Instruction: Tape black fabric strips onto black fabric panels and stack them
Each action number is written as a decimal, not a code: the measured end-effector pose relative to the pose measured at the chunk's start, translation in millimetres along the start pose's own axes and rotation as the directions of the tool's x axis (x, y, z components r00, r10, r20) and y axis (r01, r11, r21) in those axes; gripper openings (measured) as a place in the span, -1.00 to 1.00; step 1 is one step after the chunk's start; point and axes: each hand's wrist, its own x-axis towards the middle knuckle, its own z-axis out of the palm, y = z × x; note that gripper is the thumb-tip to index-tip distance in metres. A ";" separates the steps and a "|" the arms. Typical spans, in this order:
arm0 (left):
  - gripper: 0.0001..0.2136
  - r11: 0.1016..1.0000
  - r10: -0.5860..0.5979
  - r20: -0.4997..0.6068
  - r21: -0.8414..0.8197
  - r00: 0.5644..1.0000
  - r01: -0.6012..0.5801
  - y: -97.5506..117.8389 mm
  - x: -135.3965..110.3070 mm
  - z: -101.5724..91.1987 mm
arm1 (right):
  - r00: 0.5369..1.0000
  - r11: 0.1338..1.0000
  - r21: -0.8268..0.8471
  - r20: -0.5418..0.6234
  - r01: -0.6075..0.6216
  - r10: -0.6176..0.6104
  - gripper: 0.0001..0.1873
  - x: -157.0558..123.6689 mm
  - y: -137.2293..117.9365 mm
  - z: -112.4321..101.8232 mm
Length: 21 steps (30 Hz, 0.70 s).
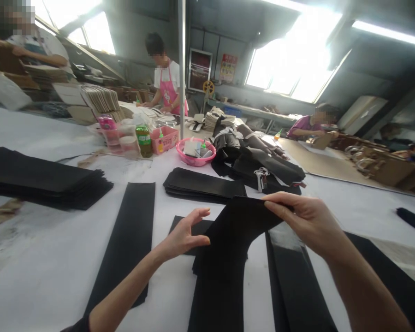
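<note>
Pinched between the thumb and fingers of my right hand [302, 219] is the upper right corner of a black sheet piece [228, 230] with a curved cut-out edge. It is lifted and tilted over the white table. My left hand [186, 235] is beside its left edge, thumb and fingers apart; the thumb tip is close to the piece, and I cannot tell whether it touches. Another black piece [216, 304] lies below the raised one. A long black strip [131, 235] lies to the left, and more black strips [293, 272] lie under my right forearm.
Stacks of black pieces lie at the left [38, 175] and centre back [204, 184]. Behind them are a pink basin [196, 161], a green bottle [144, 140] and a pile of dark material [259, 159]. A metal post [182, 69] rises there. Co-workers stand across the table.
</note>
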 end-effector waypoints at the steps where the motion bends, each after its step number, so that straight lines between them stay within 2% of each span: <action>1: -0.28 1.000 0.017 0.013 0.006 1.000 -0.017 5.3 3.7 2.8 | 1.000 1.000 -0.004 -0.025 0.008 -0.008 -0.74 1.1 -4.5 -3.9; 4: -0.29 0.998 0.057 0.034 -0.017 0.998 -0.056 23.2 12.9 12.0 | 0.978 1.000 0.007 -0.210 0.019 -0.017 -0.75 5.9 -19.8 -18.7; 6: -0.36 0.996 0.065 0.048 -0.069 0.997 -0.062 33.8 17.0 16.6 | 0.963 0.999 0.036 -0.269 0.034 -0.024 -0.75 11.0 -28.9 -28.2; 9: -0.46 0.992 0.050 0.096 -0.119 0.994 -0.039 41.2 19.4 19.7 | 0.979 0.997 0.040 -0.196 0.059 -0.050 -0.74 18.8 -36.5 -36.1; 11: -0.51 0.993 0.025 0.132 -0.120 0.991 -0.009 38.0 19.3 20.4 | 0.984 0.996 0.068 -0.173 0.063 -0.050 -0.76 22.4 -37.7 -37.3; 13: -0.66 0.994 -0.029 0.152 -0.105 0.988 0.045 29.3 18.1 20.5 | 0.983 0.988 0.139 -0.182 0.063 -0.037 -0.77 24.6 -36.7 -38.2; 15: -0.79 0.989 -0.108 0.167 -0.087 0.980 0.123 18.8 15.3 18.3 | 0.978 0.984 0.172 -0.208 0.047 -0.010 -0.77 26.3 -32.9 -41.6; 18: -0.80 0.962 -0.207 0.220 -0.133 0.953 0.239 10.3 6.7 5.5 | 0.954 0.988 0.149 -0.291 -0.034 0.077 -0.74 27.4 -16.7 -50.5; 20: -0.77 0.934 -0.268 0.262 -0.167 0.927 0.317 12.3 -1.8 -10.8 | 0.946 0.976 0.168 -0.271 -0.139 0.181 -0.68 23.9 5.3 -52.0; 21: -0.76 0.922 -0.302 0.275 -0.159 0.913 0.353 14.6 -6.4 -20.6 | 0.944 0.960 0.190 -0.223 -0.204 0.245 -0.65 19.8 20.1 -48.8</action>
